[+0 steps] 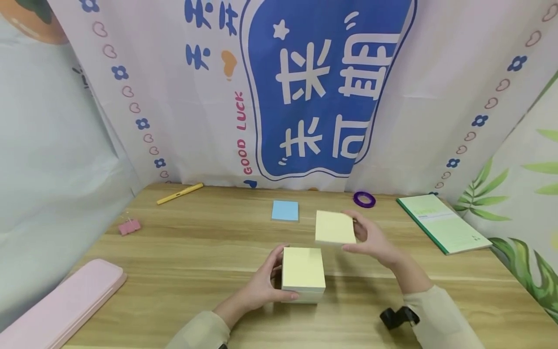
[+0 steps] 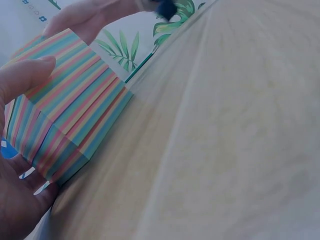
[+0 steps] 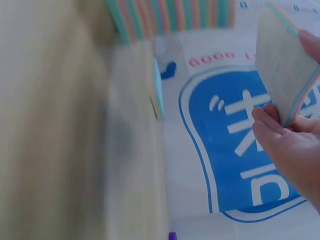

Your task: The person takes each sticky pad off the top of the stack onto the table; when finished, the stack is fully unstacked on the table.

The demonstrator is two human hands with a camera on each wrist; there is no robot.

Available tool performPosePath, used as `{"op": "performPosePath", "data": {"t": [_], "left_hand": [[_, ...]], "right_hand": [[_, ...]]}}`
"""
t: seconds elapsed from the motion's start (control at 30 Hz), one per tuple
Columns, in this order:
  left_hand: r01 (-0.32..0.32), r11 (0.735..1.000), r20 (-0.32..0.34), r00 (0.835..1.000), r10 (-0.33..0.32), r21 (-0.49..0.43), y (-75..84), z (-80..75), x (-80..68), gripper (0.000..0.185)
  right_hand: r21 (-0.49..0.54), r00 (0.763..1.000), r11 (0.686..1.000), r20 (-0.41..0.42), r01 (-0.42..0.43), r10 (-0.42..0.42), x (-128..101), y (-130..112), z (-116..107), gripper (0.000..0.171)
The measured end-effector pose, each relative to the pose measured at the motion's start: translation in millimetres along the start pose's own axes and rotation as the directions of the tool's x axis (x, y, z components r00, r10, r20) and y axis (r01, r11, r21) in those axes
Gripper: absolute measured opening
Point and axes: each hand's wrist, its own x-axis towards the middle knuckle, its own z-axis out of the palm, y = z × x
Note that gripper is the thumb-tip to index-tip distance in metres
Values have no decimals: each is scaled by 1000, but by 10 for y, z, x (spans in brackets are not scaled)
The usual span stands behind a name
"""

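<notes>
My left hand grips a thick stack of sticky note pads, thumb on the near side and fingers on the far side. The top sheet is pale yellow; in the left wrist view the stack's sides show coloured stripes. To the right and beyond it, my right hand pinches a thin yellow sticky note pad by its right edge, above the table. The right wrist view shows that pad's pale underside. Behind the stack lies a blue sticky note pad.
A yellow pen, a pink binder clip and a pink case lie on the left of the wooden table. A purple tape roll and a green notebook are at the right. A printed curtain hangs behind.
</notes>
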Motion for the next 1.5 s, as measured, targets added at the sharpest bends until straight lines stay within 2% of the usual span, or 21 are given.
{"op": "performPosePath", "data": {"t": [0.13,0.27,0.53,0.73,0.8,0.87,1.0,1.1,1.3,1.5], "left_hand": [[-2,1000,6,1000,2,1,-5,-2,-5,90],[5,1000,1,1000,-5,10,0,-9,-13,90],[13,1000,9,1000,-14,22,15,-12,-29,91],[14,1000,12,1000,-15,26,21,-37,-30,91],[18,1000,14,1000,-19,25,18,-46,-29,91],[25,1000,15,1000,-25,18,-1,-44,-28,92],[39,999,6,999,-40,38,-165,-36,-13,93],[33,998,-5,999,-33,54,-283,-29,-3,94],[24,998,-14,1000,-23,51,-284,-23,0,95],[29,998,-15,999,-28,57,-287,-24,7,95]], "right_hand": [[-10,999,1000,-41,-24,23,229,24,-99,84],[-56,994,994,-60,-93,90,437,88,-158,86],[-88,968,967,-97,-239,231,703,393,-278,86],[-177,970,957,-114,-230,212,843,640,-289,76],[-214,972,951,-123,-223,201,880,668,-267,71],[-211,965,945,-136,-249,224,907,730,-251,74],[-208,943,922,-143,-325,301,928,829,-225,87],[-261,930,893,-139,-366,341,932,903,-232,94],[-327,912,852,-122,-409,392,977,948,-246,97],[-328,917,857,-95,-397,388,1003,965,-248,92]]}}
